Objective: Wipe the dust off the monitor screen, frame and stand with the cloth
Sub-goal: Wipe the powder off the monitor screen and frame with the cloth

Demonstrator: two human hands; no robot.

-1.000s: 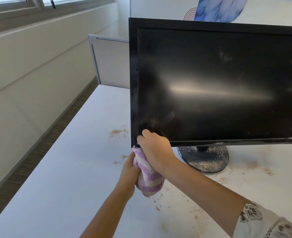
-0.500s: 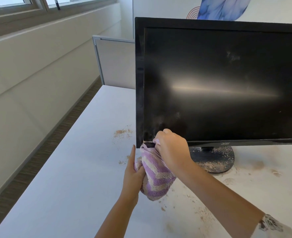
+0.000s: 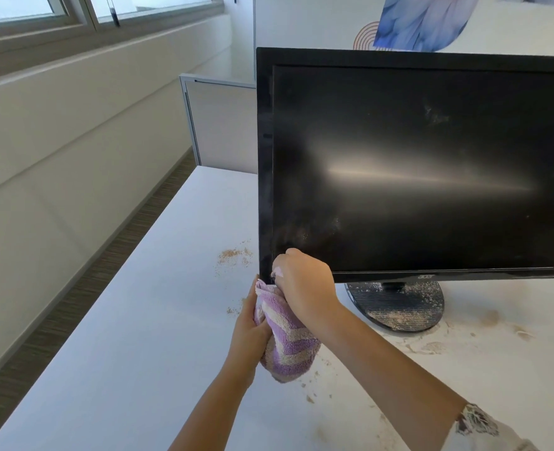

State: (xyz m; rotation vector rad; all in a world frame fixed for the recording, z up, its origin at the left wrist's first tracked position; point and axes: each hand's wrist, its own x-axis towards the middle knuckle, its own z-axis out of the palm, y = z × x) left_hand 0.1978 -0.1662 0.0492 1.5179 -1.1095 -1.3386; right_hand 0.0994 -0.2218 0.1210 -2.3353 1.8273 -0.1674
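Note:
A black monitor [image 3: 415, 164] stands on a white desk [image 3: 145, 336], its dark screen smeared with dust near the lower left. Its round black stand base [image 3: 396, 307] is speckled with pale dust. My right hand [image 3: 305, 288] presses the top of a purple and cream striped cloth [image 3: 288, 346] against the bottom left corner of the frame. Below that corner my left hand [image 3: 249, 330] grips the hanging bulk of the cloth from the left side. Part of the cloth is hidden between the two hands.
Brown dust crumbs [image 3: 235, 255] lie on the desk left of the monitor, and more around the stand base and near my right forearm. A grey partition panel [image 3: 220, 125] stands behind the desk. A wall with windows runs along the left.
My right hand with the cloth slid right along the bottom frame edge, then came back toward the lower left corner. My left hand stayed on the cloth.

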